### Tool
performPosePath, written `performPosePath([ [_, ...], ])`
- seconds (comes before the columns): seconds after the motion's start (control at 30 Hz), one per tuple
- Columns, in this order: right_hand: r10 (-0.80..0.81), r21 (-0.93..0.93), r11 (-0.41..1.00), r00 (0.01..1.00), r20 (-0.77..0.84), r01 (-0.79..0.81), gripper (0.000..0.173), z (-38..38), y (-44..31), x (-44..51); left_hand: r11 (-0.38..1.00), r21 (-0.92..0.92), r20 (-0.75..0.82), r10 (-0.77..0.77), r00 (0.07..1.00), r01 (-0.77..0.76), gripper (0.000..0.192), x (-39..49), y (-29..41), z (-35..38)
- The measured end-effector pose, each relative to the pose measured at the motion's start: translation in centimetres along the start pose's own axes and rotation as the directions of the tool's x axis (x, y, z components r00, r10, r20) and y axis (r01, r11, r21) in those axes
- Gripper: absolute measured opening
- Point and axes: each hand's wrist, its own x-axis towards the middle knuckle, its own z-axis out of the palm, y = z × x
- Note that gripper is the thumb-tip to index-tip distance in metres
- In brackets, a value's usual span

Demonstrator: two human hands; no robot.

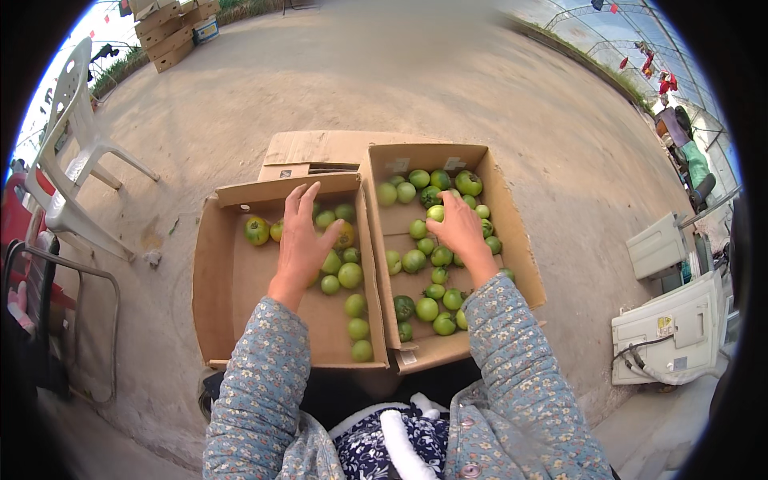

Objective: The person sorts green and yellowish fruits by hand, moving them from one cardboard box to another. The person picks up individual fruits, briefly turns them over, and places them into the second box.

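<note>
Two open cardboard boxes lie before me with green tomatoes in them. My left hand is over the left cardboard box, fingers spread and nothing in its grasp. It partly covers several tomatoes there, among them a yellowish-green tomato. More stand along that box's right side, such as a round green tomato. In the right cardboard box, my right hand has its thumb and fingers around a light green tomato. Many others surround it, including a large ribbed tomato near the far right corner.
A flat cardboard piece lies behind the boxes. White plastic chair and metal-framed seat stand left. On the right are white appliance-like units with a cable. Stacked cartons and a bucket stand far back on the concrete floor.
</note>
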Motion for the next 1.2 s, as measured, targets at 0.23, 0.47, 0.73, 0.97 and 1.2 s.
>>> performPosePath([
  [0.23,-0.517,0.857,0.403,0.852,-0.076,0.321,0.048,-0.4,-5.9,-2.2,0.954,-0.121,0.232,0.296,0.927,-0.274,0.080,-1.0,3.9,1.3],
  [0.47,-0.356,0.175,0.916,0.933,-0.057,0.361,0.038,2.0,-1.6,-0.4,0.985,0.151,-0.085,0.098,0.992,-0.085,0.030,0.1,-0.3,0.4],
  [0.73,-0.427,0.170,0.904,0.832,0.355,0.392,0.039,4.4,0.1,-0.4,0.584,0.686,0.009,-0.603,0.798,0.434,0.040,0.0,-3.6,-2.0],
  [0.97,-0.247,0.624,0.749,0.968,-0.049,0.223,0.055,1.2,-2.6,-0.6,0.953,0.303,0.091,-0.014,0.996,-0.014,0.061,-0.1,0.1,-1.4],
  [1.2,-0.534,0.641,0.514,0.797,-0.281,0.570,0.057,1.0,-6.5,-3.0,0.937,-0.157,0.169,0.337,0.926,-0.312,0.072,-1.1,4.4,1.2],
])
